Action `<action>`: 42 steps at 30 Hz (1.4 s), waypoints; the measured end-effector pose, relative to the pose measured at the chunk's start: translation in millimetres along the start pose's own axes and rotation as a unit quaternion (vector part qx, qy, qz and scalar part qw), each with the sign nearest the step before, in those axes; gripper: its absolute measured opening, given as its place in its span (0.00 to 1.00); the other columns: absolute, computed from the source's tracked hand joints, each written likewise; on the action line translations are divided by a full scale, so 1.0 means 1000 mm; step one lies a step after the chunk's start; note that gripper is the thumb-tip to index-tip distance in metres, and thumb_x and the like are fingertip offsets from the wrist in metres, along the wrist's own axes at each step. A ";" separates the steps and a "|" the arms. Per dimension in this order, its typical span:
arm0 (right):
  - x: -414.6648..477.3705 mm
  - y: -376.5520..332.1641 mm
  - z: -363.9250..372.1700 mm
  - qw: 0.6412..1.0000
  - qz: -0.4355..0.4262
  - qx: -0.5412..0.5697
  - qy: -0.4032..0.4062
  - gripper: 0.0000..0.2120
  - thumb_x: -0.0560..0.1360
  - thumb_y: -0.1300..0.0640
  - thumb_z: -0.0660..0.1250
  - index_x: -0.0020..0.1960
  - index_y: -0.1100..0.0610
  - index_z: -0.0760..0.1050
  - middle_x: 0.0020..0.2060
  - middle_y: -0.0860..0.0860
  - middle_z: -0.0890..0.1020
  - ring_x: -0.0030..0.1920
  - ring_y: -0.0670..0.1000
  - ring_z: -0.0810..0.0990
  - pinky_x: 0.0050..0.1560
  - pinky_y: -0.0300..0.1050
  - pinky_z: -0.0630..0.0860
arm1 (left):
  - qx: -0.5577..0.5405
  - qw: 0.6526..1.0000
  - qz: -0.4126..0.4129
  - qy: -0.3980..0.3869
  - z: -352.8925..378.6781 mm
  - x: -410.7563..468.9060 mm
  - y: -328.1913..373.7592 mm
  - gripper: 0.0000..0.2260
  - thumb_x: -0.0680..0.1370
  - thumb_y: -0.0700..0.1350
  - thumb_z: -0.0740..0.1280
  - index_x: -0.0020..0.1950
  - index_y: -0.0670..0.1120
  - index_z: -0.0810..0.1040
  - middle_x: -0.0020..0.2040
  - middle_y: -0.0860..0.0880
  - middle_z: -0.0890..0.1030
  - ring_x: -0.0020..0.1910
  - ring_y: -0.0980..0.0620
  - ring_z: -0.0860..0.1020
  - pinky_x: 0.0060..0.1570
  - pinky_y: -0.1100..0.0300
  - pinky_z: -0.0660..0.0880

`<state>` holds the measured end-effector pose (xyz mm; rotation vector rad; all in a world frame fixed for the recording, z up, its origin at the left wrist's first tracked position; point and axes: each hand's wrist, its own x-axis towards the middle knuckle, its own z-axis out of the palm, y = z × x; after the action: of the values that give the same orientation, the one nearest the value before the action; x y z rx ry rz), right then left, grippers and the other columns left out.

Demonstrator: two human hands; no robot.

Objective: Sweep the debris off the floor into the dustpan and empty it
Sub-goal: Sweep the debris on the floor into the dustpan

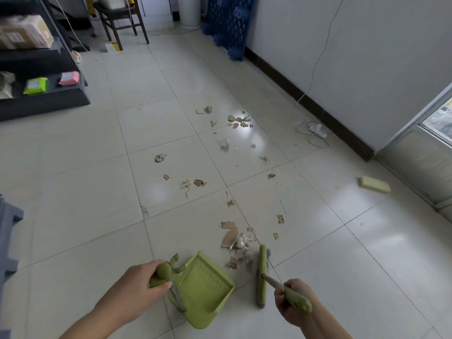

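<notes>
— Two hands fill the bottom of the frame. What has each got?

— Left hand, bottom centre-left, is closed around the green knob on top of the dustpan handle. Right hand, bottom right of centre, is wrapped tight round the green grip of the broom.

— Start big, then. What is the largest thing?

— Pale tiled floor, across most of the frame. White wall with a dark skirting board runs down the upper right. Dark shelf unit stands upper left with a cardboard box and small green and pink packets on it. Wooden chair sits at the top, and a blue plastic pallet leans against the wall top centre.

— And the dustpan?

— Green dustpan at bottom centre, its open mouth turned toward the upper right. The broom head stands just right of it, a narrow green bar with grey bristles, blurred.

— Where is the debris?

— A heap of cardboard scraps and crumpled bits lies between the pan mouth and the broom head, just above them. More debris trails up the middle of the frame, well apart. A yellow sponge lies at right, and a white power strip sits near the skirting.
</notes>
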<state>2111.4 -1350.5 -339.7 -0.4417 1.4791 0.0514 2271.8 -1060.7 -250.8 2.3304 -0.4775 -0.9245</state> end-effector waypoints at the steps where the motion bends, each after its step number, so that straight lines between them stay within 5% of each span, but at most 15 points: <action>1: -0.002 0.005 0.007 1.000 0.001 0.004 -0.003 0.21 0.79 0.64 0.49 0.71 0.65 0.62 0.30 0.55 0.68 0.13 0.48 0.68 0.14 0.34 0.66 | 0.001 1.000 -0.001 0.001 -0.004 0.000 -0.005 0.05 0.74 0.45 0.70 0.46 0.55 0.81 0.39 0.55 0.82 0.33 0.61 0.77 0.34 0.71 0.70; 8: -0.007 0.028 0.060 0.999 -0.001 0.030 -0.019 0.23 0.78 0.65 0.49 0.72 0.68 0.61 0.31 0.55 0.67 0.13 0.47 0.67 0.14 0.33 0.66 | 0.018 1.000 -0.001 0.002 -0.026 0.008 -0.041 0.04 0.74 0.47 0.70 0.45 0.56 0.80 0.37 0.61 0.80 0.32 0.62 0.74 0.35 0.68 0.70; 16: -0.014 0.041 0.115 0.999 0.010 0.031 -0.031 0.24 0.77 0.65 0.48 0.72 0.70 0.62 0.30 0.53 0.67 0.14 0.46 0.67 0.14 0.31 0.64 | 0.018 1.000 0.000 0.008 -0.039 0.020 -0.057 0.03 0.75 0.48 0.68 0.47 0.55 0.79 0.36 0.55 0.79 0.32 0.61 0.73 0.33 0.68 0.68; 30: -0.009 0.038 0.186 0.997 0.022 0.061 -0.041 0.25 0.76 0.67 0.48 0.72 0.68 0.62 0.15 0.53 0.67 0.12 0.47 0.65 0.14 0.32 0.65 | -0.002 0.999 -0.034 0.037 -0.075 0.038 -0.087 0.03 0.75 0.48 0.69 0.48 0.54 0.79 0.41 0.52 0.82 0.40 0.54 0.79 0.40 0.59 0.75; 32: -0.007 0.036 0.194 0.996 0.018 0.073 -0.043 0.22 0.76 0.67 0.48 0.69 0.67 0.66 0.15 0.54 0.67 0.12 0.47 0.66 0.15 0.32 0.65 | -0.008 0.999 -0.032 0.043 -0.080 0.042 -0.088 0.03 0.75 0.47 0.69 0.48 0.54 0.80 0.40 0.52 0.82 0.37 0.56 0.77 0.37 0.62 0.72; 36: -0.007 0.032 0.207 0.992 0.015 0.119 -0.050 0.10 0.77 0.66 0.48 0.43 0.60 0.67 0.15 0.54 0.67 0.13 0.47 0.66 0.16 0.31 0.66 | -0.013 0.998 -0.027 0.055 -0.089 0.049 -0.089 0.04 0.75 0.46 0.69 0.48 0.54 0.80 0.38 0.53 0.81 0.33 0.59 0.74 0.34 0.66 0.70; 42: -0.012 0.022 0.224 0.990 0.015 0.120 -0.071 0.13 0.76 0.68 0.48 0.36 0.60 0.65 0.14 0.54 0.67 0.12 0.47 0.66 0.16 0.29 0.64 | -0.026 0.996 -0.024 0.076 -0.103 0.057 -0.093 0.02 0.75 0.44 0.69 0.46 0.50 0.80 0.32 0.54 0.76 0.26 0.61 0.69 0.27 0.69 0.65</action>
<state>2316.1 -1256.5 -327.2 -0.2147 1.3331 -0.0697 2395.5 -979.2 -277.4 2.3524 -0.3315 -0.7652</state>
